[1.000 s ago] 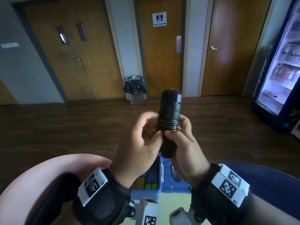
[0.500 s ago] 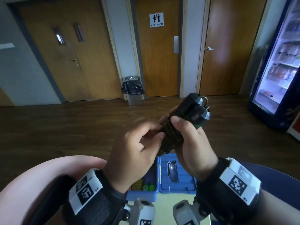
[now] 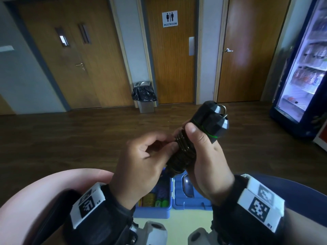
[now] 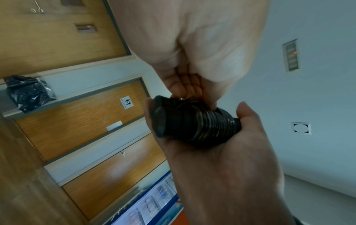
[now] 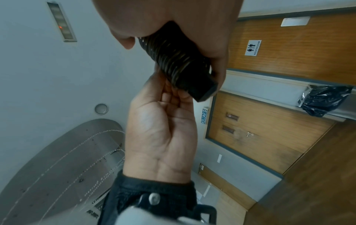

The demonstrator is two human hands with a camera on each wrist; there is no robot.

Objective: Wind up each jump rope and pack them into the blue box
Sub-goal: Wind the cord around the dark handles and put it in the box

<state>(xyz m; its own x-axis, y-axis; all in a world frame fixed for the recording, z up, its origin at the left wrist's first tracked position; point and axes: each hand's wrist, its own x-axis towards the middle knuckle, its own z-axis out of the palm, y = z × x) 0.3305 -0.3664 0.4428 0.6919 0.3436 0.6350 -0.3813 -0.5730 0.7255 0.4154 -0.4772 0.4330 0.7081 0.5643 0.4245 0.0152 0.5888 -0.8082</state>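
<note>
Tilted further rightward, jump rope [image 3: 194, 138] stays gripped by right hand [image 3: 208, 163], left fingers [image 3: 169, 149] pinching its coils.

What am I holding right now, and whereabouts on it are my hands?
A wound black jump rope. Your right hand grips the paired handles around the coiled middle, thumb just below the green rings. Your left hand pinches the coils from the side.
</note>
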